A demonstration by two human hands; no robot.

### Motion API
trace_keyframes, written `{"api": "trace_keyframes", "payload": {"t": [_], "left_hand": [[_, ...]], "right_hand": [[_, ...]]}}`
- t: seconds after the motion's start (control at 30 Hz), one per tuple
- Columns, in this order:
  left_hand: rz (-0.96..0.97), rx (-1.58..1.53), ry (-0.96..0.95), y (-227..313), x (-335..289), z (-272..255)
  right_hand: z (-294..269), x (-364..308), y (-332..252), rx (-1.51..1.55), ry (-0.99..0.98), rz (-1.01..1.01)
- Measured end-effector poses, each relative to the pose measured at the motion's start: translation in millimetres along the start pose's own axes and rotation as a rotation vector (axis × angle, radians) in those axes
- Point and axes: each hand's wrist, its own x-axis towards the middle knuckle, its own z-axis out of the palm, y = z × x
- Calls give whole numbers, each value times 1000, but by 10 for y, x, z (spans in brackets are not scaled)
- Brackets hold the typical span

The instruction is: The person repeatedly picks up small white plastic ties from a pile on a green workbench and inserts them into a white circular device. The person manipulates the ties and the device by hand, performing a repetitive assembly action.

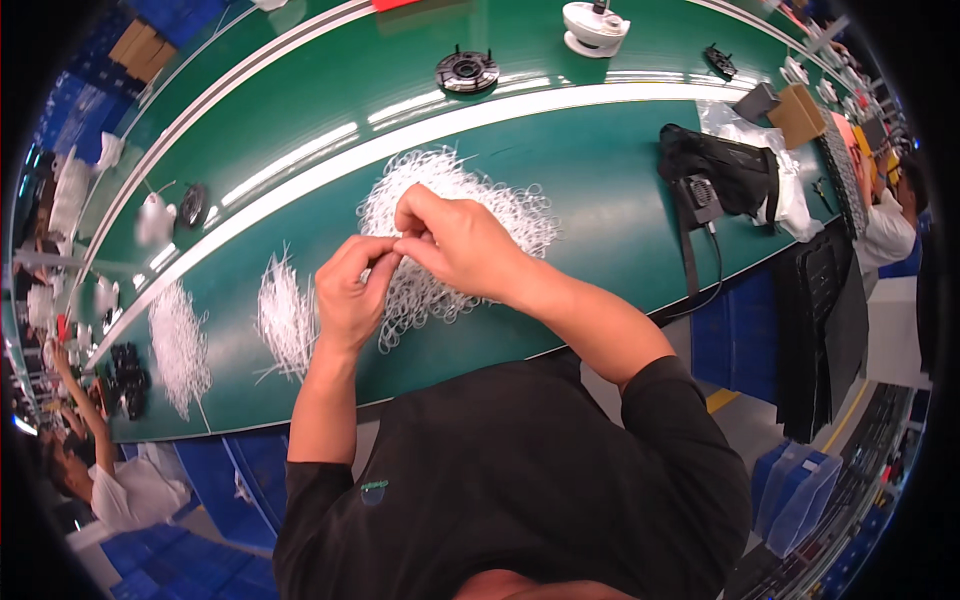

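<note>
My left hand (348, 290) and my right hand (462, 243) meet fingertip to fingertip above a heap of curled, looped thin white plastic strips (425, 170) that look like cable ties. Both are closed in a pinch between thumb and forefinger. Whatever sits in the fingertips is too small to make out. To the left of my left hand lies a smaller bundle of mostly straight white strips (283, 315). Another white bundle of strips (180, 350) is farther left on the green table (600, 220).
Beyond a pale rail, a green belt (330, 90) carries a round black part (467, 71) and a white round unit (596, 28). At right are a black bag (730, 170), a small fan-like device (700, 200) with a cable, and a cardboard box (797, 115). Other people work at both sides.
</note>
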Motion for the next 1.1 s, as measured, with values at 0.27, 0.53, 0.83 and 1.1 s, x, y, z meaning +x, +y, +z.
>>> {"api": "trace_keyframes", "payload": {"t": [0.27,0.53,0.83,1.1], "left_hand": [[-480,-663,-37,-93,-56,22],[-521,-1194,-76,-203,-381,-74],[-516,-1227,-126,-104,-242,-125],[-642,-1160,-109,-73,263,202]], "right_hand": [[-798,394,597,-406,198,29],[-2653,1088,2318,-1290,360,330],[-2806,1048,2230,-1200,318,400],[-2167,-114,921,-1063,275,82]]}}
